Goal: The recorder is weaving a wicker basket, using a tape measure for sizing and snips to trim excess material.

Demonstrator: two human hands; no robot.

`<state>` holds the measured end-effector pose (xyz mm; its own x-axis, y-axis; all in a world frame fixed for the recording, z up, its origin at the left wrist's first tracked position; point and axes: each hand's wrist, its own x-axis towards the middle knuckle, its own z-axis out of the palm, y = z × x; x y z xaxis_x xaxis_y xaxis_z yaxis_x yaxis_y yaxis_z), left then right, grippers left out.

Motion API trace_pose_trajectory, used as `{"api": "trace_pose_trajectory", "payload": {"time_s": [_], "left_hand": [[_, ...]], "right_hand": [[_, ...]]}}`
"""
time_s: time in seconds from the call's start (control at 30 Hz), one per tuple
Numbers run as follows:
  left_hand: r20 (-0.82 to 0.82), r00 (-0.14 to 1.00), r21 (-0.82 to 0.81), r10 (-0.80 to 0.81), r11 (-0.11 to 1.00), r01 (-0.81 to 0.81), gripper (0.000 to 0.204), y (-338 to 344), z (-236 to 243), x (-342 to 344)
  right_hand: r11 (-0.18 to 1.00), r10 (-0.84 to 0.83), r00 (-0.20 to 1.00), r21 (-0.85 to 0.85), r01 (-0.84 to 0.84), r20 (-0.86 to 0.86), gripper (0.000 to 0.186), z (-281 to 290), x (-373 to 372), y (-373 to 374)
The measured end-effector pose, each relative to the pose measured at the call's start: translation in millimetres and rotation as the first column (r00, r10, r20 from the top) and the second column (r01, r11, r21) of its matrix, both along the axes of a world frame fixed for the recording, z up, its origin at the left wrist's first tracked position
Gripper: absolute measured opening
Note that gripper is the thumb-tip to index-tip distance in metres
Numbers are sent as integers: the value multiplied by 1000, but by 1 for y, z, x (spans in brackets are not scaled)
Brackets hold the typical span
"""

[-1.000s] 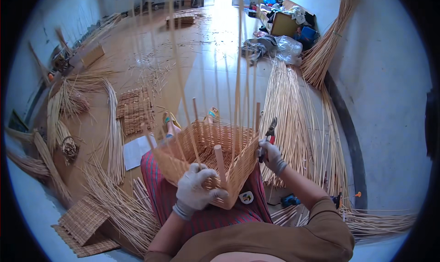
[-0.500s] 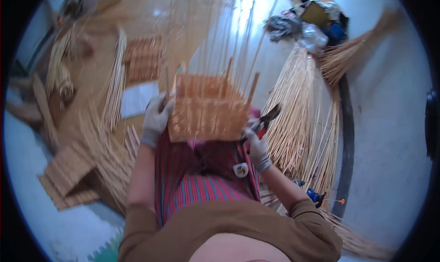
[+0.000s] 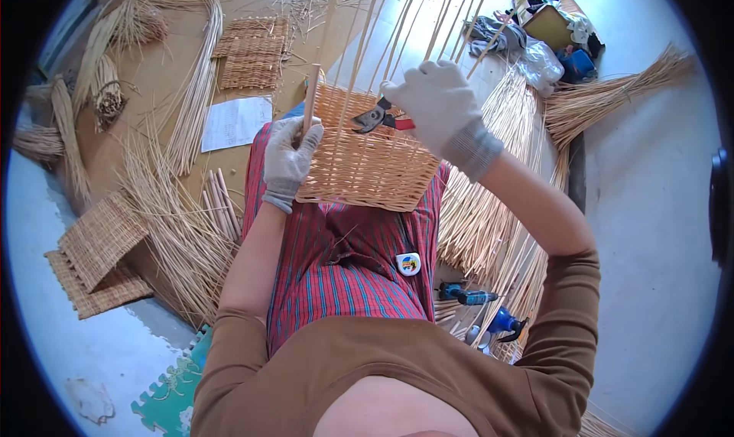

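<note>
A half-woven wicker basket [image 3: 375,169] rests on my lap, tilted, with long thin upright stakes [image 3: 397,39] rising from its far side. At its left corner, my left hand [image 3: 289,158], in a whitish glove, is closed around the basket edge and a thicker wooden corner stick [image 3: 311,93]. My right hand [image 3: 440,104], gloved too, is raised over the basket's right part and grips red-handled pruning shears [image 3: 372,119]. Their dark blades point left, over the basket's opening near a stake. Whether the blades touch a stake I cannot tell.
To the right lie large bundles of pale cane [image 3: 489,215] and a cordless drill [image 3: 466,294]. A round white tape measure [image 3: 408,264] sits on my lap. Woven panels [image 3: 103,238], loose strips [image 3: 183,246] and a paper sheet [image 3: 237,123] lie to the left.
My right hand has lifted the shears from beside the basket's right side to above its opening. The basket has shifted slightly up and right and turned a little. My left hand has moved up with its corner.
</note>
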<state>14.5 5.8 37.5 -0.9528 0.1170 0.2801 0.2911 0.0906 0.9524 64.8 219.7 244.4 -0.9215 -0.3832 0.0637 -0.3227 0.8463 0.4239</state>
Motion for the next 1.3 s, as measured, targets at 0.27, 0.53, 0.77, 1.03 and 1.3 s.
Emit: {"api": "trace_pose_trajectory", "payload": {"time_s": [0.27,0.53,0.77,1.03,1.3], "left_hand": [[-41,999,-37,10,999,-12,24,-1,-4,0],[-17,1000,-82,17,996,-18,25,-1,0,1],[15,1000,-13,18,1000,-18,31,5,-5,1],[-29,999,11,24,1000,-24,36,6,-12,0],[-77,996,-44,50,998,-53,39,9,-14,-1]], "right_hand": [[978,-18,996,208,0,85,40,0,-19,-17],[983,37,992,173,-58,122,33,5,-16,-11],[942,127,988,301,-149,90,10,14,-23,25],[967,24,984,246,-67,175,26,5,-18,25],[952,-3,988,303,-44,153,27,13,-8,54]]}}
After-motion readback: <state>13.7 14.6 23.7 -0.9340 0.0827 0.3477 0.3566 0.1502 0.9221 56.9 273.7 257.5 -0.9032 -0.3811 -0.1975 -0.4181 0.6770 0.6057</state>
